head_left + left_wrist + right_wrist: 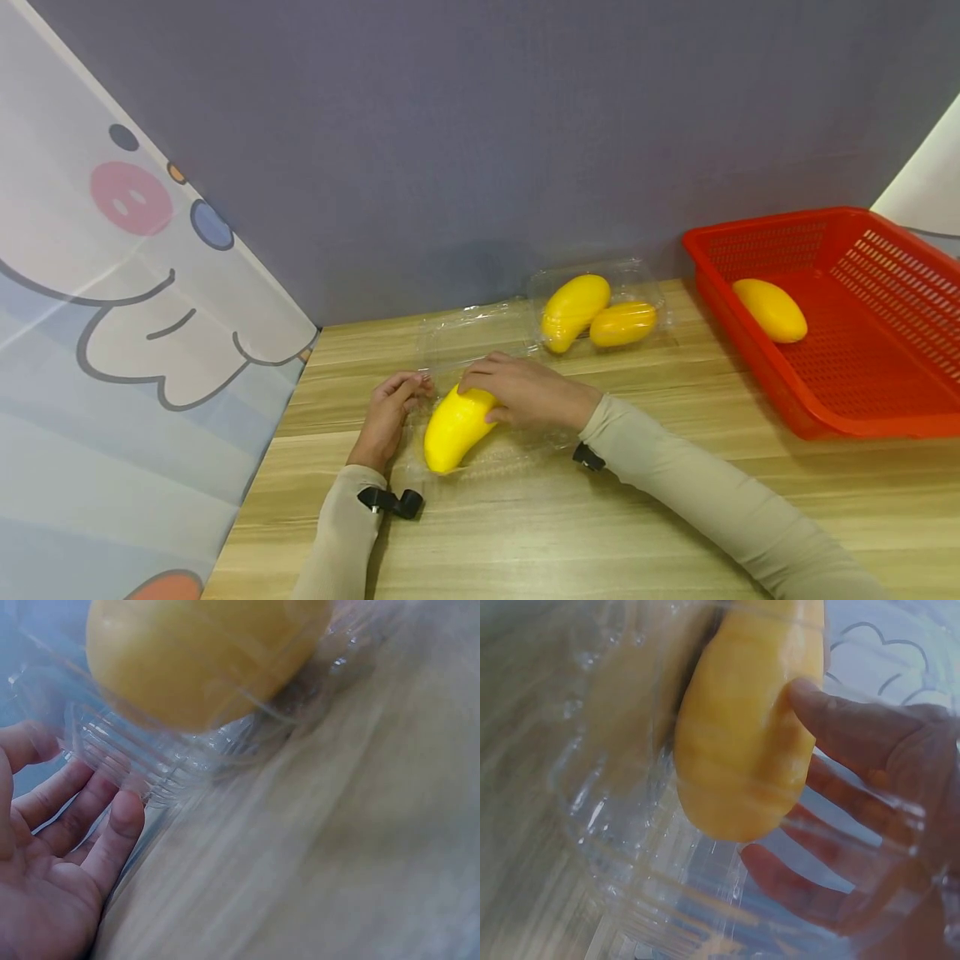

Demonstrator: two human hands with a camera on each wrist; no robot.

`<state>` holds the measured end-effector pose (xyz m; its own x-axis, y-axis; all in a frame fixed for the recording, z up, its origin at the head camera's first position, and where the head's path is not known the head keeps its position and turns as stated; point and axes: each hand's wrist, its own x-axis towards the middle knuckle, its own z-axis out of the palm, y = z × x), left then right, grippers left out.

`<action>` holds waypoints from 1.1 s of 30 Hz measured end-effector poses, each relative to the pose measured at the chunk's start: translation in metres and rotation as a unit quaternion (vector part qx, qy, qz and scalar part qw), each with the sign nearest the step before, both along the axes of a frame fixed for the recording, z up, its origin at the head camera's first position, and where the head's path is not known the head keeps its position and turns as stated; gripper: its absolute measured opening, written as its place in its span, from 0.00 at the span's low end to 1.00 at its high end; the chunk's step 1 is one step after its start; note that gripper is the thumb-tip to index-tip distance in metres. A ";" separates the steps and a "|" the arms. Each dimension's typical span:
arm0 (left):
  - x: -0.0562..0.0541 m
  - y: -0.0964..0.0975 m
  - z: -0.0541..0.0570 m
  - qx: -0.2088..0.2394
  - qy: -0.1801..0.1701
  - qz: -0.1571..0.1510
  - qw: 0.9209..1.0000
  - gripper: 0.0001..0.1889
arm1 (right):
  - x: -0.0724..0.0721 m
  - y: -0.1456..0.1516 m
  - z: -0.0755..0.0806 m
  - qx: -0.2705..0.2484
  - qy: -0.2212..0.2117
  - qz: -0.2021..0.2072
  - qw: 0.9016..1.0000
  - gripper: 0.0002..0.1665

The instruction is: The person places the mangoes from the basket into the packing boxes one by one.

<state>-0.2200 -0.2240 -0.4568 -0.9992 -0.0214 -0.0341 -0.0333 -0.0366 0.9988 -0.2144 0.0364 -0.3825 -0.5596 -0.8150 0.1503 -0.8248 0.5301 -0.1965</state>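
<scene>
My right fingers [480, 372] grip an oblong yellow fruit [453, 435]; my left fingers [118, 834] pinch a clear plastic box [501, 457]. Beyond, two boxed fruits [576, 308] seem done; rightward, a red plastic basket [862, 367] holds one more.

Forearms [341, 525] angle inward; left hand [387, 417] and right hand [525, 387] have bent fingers.

A plain grey wall [480, 150] rose behind the wood-grained surface [525, 546] as a pale cartoon-printed panel [45, 358], bearing a pink snout [131, 198], stood at left and a whitish panel [928, 175] showed at right.
</scene>
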 end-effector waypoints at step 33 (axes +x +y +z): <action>0.000 0.000 0.001 0.035 -0.011 0.004 0.999 0.11 | -0.001 0.005 0.004 0.005 0.007 0.011 1.000 0.30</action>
<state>-0.2203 -0.2244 -0.4559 -0.9980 -0.0258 -0.0571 -0.0541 -0.1058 0.9929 -0.2151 0.0417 -0.3789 -0.5391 -0.8287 0.1505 -0.8392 0.5132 -0.1800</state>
